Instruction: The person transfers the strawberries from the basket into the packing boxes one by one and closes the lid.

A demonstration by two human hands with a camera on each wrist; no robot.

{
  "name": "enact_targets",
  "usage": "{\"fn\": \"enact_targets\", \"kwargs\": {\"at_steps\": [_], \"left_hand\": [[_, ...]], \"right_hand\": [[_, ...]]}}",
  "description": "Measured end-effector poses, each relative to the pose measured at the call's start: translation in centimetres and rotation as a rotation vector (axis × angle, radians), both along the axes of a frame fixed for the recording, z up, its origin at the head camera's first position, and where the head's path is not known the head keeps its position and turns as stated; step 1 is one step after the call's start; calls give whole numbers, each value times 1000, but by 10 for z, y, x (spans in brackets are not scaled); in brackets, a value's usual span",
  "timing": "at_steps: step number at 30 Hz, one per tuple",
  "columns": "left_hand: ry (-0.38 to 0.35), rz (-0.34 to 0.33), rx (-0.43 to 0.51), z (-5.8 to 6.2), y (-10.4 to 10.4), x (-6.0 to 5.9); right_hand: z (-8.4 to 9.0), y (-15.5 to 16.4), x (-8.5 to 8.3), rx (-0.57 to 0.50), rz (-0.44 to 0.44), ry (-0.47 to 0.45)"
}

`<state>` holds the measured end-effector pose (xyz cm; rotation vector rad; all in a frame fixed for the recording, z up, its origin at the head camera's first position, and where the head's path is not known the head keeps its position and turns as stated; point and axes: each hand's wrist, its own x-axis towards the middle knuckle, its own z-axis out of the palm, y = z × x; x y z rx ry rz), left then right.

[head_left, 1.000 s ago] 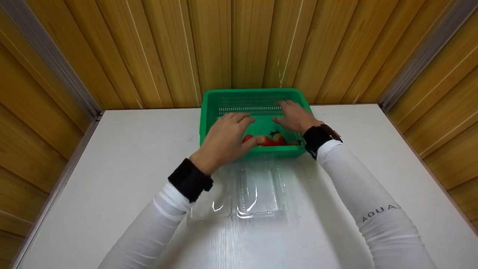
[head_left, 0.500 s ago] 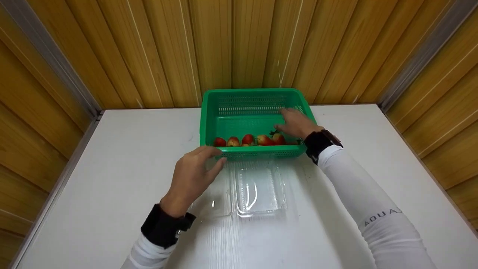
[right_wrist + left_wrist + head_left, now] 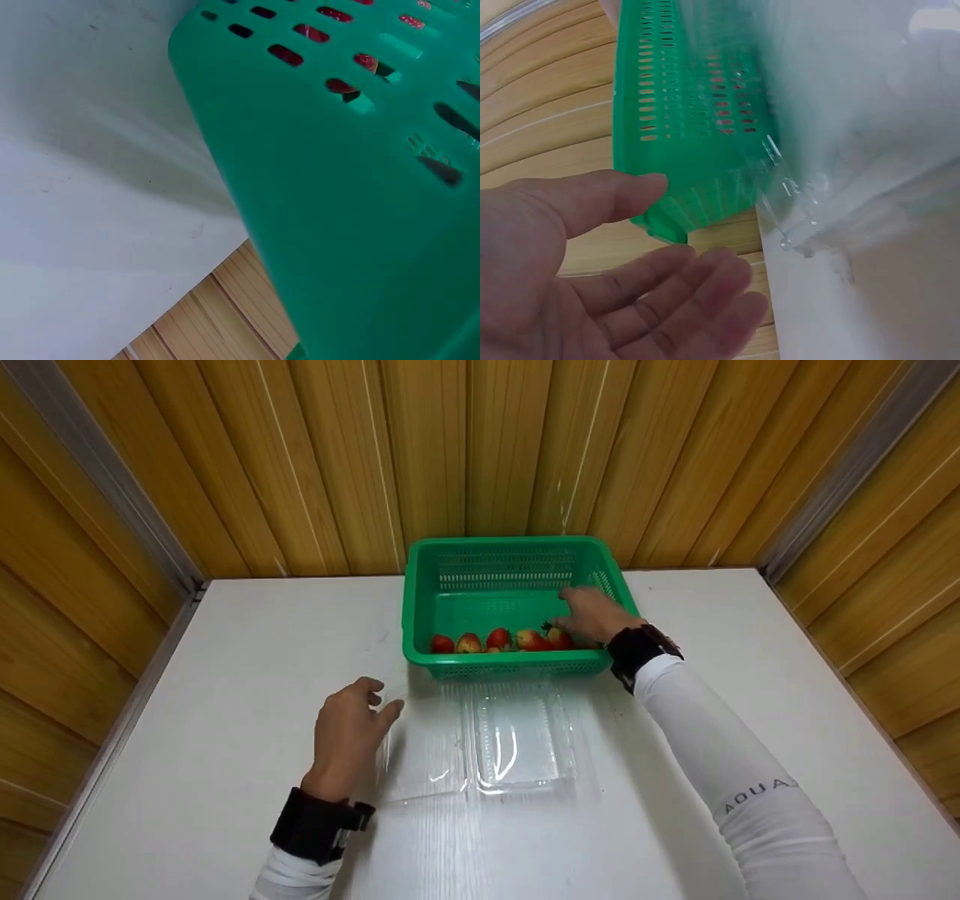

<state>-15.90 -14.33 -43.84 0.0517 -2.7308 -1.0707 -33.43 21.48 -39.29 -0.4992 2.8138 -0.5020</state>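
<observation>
Several strawberries [image 3: 532,640], red with pale patches, lie along the near side of a green plastic basket [image 3: 506,658]. My right hand [image 3: 596,613] reaches over the basket's right wall, its thumb beside a strawberry's dark leafy cap and the other fingers held apart from it. In the right wrist view the basket wall [image 3: 315,187] hides that hand. An unfolded clear plastic clamshell box [image 3: 517,742] lies on the table before the basket. My left hand [image 3: 349,735] hovers by the box's left half, fingers loosely bent and holding nothing.
The white table [image 3: 225,697] carries the basket near its back edge. Behind it stands a wood-patterned panel wall [image 3: 495,450], with similar panels at both sides.
My left hand has drawn back from over the basket, down and left to beside the clear box. The right hand has lowered slightly toward the strawberries at the right end.
</observation>
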Motion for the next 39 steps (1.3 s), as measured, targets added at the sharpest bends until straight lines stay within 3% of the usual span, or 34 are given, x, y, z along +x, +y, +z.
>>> {"fn": "enact_targets", "kwargs": {"at_steps": [4,11,17,22,29,39], "left_hand": [[-80,47,-10,-12,-11,-1],[-140,42,60,-28,-20,-3],[-177,58,112,-35,-20,-8],[-211,72,212,-41,-20,-7],[-216,52,284,-45,-22,-6],[-285,49,516,-49,-33,-6]], "right_hand": [[-5,-3,0,-1,-18,-35],[-12,-4,0,11,-24,-82],[-16,-2,0,2,-23,-68],[-23,-2,1,-1,-3,-65],[-25,-2,1,-23,13,-49],[-20,-7,2,-28,8,-77]]}}
